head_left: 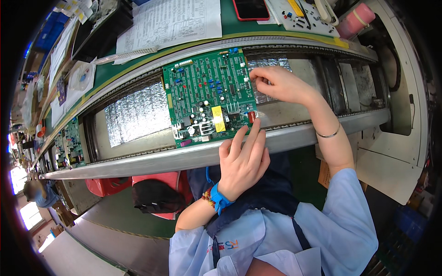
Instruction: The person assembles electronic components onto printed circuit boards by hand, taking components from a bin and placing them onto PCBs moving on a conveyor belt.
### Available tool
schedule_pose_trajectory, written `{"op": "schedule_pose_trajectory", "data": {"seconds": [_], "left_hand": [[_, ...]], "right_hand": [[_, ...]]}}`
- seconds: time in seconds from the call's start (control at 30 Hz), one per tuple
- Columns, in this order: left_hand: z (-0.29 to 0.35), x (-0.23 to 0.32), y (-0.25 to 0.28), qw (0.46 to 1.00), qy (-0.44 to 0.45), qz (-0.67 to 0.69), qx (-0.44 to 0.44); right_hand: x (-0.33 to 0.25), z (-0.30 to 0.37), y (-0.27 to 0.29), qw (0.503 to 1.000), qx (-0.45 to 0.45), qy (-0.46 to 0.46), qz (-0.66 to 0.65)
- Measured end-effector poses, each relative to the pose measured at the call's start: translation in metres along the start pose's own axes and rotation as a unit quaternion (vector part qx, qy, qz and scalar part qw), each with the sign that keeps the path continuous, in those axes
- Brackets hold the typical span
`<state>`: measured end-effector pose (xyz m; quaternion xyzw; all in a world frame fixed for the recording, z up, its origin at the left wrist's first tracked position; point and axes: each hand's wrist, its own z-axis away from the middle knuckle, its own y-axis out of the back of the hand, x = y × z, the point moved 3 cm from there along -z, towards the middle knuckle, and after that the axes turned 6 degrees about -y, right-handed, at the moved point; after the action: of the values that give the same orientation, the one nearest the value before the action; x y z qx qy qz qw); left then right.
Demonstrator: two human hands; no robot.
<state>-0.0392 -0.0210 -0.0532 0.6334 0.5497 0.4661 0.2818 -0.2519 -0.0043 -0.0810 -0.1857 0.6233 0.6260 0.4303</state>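
A green circuit board (191,99), filled with small parts, lies across the two rails of a conveyor in front of me. My left hand (245,156) is at the board's near right corner, fingers stretched out and slightly spread. Its fingertips reach a dark red component (252,117). A blue strap (217,198) circles that wrist. At the board's right edge, beside small white connectors (246,79), is my right hand (281,84). Its fingers are curled together there; whatever may be between the tips is too small to make out. A yellow-taped transformer (218,118) stands on the board.
The near metal rail (294,138) runs between me and the board. Beyond the far rail are paper sheets (170,25), a red-edged phone (251,9) and a white tray (304,18) with loose components. Another green board (69,145) sits farther left. A pink bottle (357,20) stands far right.
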Motion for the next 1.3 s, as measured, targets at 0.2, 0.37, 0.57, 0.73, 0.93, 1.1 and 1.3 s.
{"op": "schedule_pose_trajectory", "data": {"seconds": [0.2, 0.37, 0.57, 0.73, 0.93, 1.1, 1.3], "left_hand": [[0.002, -0.005, 0.001, 1.0, 0.016, 0.014, 0.007], [0.001, -0.007, 0.005, 0.998, 0.014, 0.045, 0.034], [0.004, -0.002, 0.001, 0.992, -0.017, 0.108, 0.064], [-0.002, 0.002, -0.006, 0.993, -0.02, 0.097, 0.059], [-0.007, 0.0, -0.007, 0.996, -0.019, 0.059, 0.064], [-0.008, -0.001, -0.011, 0.997, -0.006, 0.041, 0.065], [-0.006, -0.004, 0.002, 0.995, -0.009, 0.074, 0.064]], "right_hand": [[-0.007, 0.002, 0.0, 0.999, -0.028, -0.038, 0.016], [-0.01, 0.003, 0.0, 0.996, -0.049, -0.056, 0.039], [-0.009, 0.002, -0.003, 0.997, -0.048, -0.045, 0.048], [-0.01, 0.002, -0.003, 0.995, -0.05, -0.07, 0.052], [-0.014, 0.003, -0.003, 0.994, -0.05, -0.079, 0.054], [-0.015, 0.003, -0.003, 0.994, -0.051, -0.083, 0.058], [-0.018, 0.002, 0.006, 0.989, -0.031, -0.135, 0.06]]}}
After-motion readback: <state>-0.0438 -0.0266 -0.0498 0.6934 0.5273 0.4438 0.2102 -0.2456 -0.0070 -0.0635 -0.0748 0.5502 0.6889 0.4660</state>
